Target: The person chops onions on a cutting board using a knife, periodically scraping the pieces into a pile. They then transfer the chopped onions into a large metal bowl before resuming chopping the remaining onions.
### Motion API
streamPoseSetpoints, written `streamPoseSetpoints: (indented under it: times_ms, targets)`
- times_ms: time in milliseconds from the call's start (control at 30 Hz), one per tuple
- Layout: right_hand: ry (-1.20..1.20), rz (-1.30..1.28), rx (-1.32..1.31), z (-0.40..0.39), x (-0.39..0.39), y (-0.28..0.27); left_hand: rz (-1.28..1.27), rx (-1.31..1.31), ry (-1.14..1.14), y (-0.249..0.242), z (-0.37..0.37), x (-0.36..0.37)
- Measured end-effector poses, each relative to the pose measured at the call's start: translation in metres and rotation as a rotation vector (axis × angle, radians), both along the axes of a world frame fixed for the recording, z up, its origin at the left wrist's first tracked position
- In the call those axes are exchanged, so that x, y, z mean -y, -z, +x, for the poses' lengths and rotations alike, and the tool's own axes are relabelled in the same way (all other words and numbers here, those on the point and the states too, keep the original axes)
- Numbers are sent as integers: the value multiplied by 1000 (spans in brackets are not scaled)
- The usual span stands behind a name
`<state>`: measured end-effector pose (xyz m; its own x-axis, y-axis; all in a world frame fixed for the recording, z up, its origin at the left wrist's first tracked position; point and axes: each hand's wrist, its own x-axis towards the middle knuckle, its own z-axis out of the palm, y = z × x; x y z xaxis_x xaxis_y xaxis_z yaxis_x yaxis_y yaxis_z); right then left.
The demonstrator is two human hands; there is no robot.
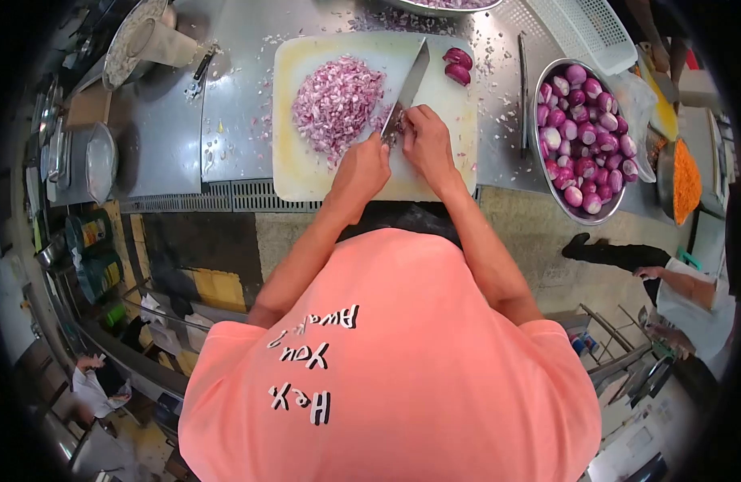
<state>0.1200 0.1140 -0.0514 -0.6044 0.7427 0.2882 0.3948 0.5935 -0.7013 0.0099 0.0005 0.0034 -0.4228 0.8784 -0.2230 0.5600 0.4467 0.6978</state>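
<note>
My left hand (361, 173) is closed round the handle of a kitchen knife (411, 79), its blade slanting up and to the right across a pale cutting board (294, 181). My right hand (428, 149) is beside the blade near the handle, fingers bent together over small purple bits; what they grip is mostly hidden. Left of the knife lies a heap of chopped red onion (337, 106). Two purple onion pieces (457, 66) rest at the board's upper right.
A metal bowl (542, 165) of peeled red onions stands right of the board, past a dark rod (524, 96). Another bowl (681, 181) holds orange shreds. A white basket (603, 48) is behind. At left are a plastic jug (165, 44) and a small knife (203, 64). People stand nearby.
</note>
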Motion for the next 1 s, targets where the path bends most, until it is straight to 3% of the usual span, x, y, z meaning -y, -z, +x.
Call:
streamPoseSetpoints:
  times_ms: [133, 267, 467, 567, 667, 1000]
  targets:
    - [-7, -69, -53, 5, -3, 2, 24, -65, 19, -27, -7, 5]
    - [-8, 13, -80, 6, 2, 6, 2, -121, 1, -6, -6, 12]
    - [27, -76, 6, -5, 2, -4, -37, -90, 3, -17, -12, 14]
    - [-6, -17, -25, -5, 4, -1, 74, -92, 27, 3, -8, 8]
    - [0, -60, -16, -4, 3, -1, 19, -47, 25, -24, -11, 11]
    - [-3, -45, -4, -6, 0, -3, 43, -103, 65, -10, -8, 7]
